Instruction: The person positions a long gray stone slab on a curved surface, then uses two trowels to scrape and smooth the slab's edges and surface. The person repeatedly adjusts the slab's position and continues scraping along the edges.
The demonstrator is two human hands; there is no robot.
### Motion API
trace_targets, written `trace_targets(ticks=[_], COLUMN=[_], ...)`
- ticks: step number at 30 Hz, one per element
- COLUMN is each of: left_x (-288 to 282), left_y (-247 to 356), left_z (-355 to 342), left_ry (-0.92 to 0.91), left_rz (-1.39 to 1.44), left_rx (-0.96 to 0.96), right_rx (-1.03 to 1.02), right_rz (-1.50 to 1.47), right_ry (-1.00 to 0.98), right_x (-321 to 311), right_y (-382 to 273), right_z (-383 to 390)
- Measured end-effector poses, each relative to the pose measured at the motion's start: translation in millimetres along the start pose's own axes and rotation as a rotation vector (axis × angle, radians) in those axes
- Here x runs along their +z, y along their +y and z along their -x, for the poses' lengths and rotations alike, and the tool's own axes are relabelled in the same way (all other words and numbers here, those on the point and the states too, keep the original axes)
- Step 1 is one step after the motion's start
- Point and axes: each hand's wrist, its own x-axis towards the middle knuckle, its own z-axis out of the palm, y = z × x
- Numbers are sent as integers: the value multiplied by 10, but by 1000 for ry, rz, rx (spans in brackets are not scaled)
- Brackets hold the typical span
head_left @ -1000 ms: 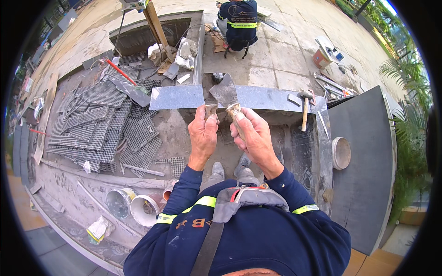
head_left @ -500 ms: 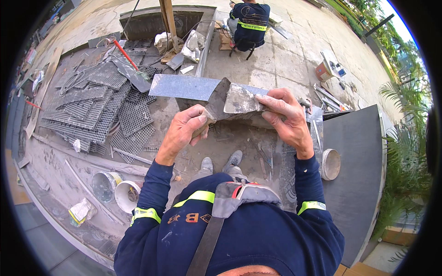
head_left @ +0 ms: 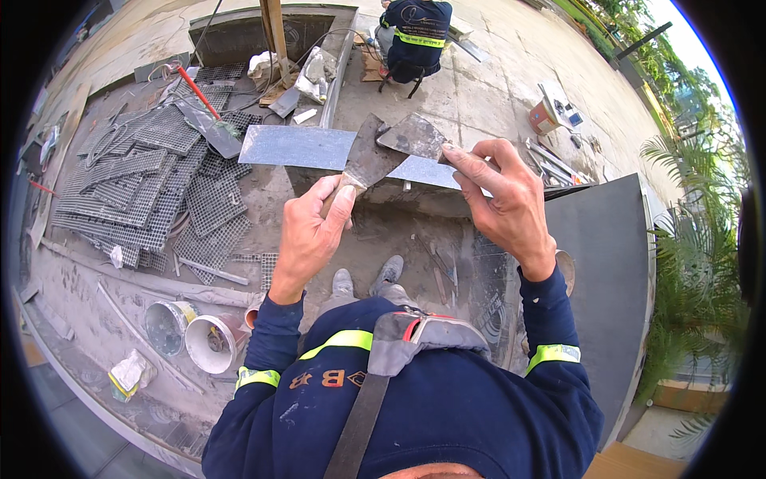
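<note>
1. A flat grey metal scraper blade with a wooden handle (head_left: 369, 153) is held up in front of the person's chest, its wide end pointing up and away, above the long grey stone slab (head_left: 303, 148) that spans the trench.
2. A second mortar-stained grey metal trowel blade (head_left: 413, 136) meets the first near its upper edge; the two blades touch or overlap there.
3. The left hand (head_left: 307, 239) is closed around the wooden handle of the scraper, thumb lying along it.
4. The right hand (head_left: 503, 199) grips the second blade at its rear edge, fingers (head_left: 471, 160) curled over it; its handle is hidden by the hand.
5. Below the hands lie a dusty concrete trench floor (head_left: 399, 231) and the person's grey shoes (head_left: 367, 279).
6. To the left a heap of grey grid gratings (head_left: 136, 184) lies on the ground, and two round buckets (head_left: 191, 335) stand near the left elbow.
7. To the right sits a dark grey flat panel (head_left: 606, 263).
8. Well beyond the slab another person in a dark blue jacket with a yellow reflective stripe (head_left: 415, 32) crouches.
</note>
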Motion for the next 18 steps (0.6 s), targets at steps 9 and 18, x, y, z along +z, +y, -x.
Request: trace_targets(ticks=[9,18], left_x=[101,95], left_y=[-23,-47], left_z=[-81,-97], left_ry=[67,66], left_rz=[-77,-77], left_rx=[29,26], right_rx=[59,60], right_rz=[-53,-3], right_ry=[47,-55], right_x=[-168,-124], right_y=[-93,-50], right_z=[-81,-95])
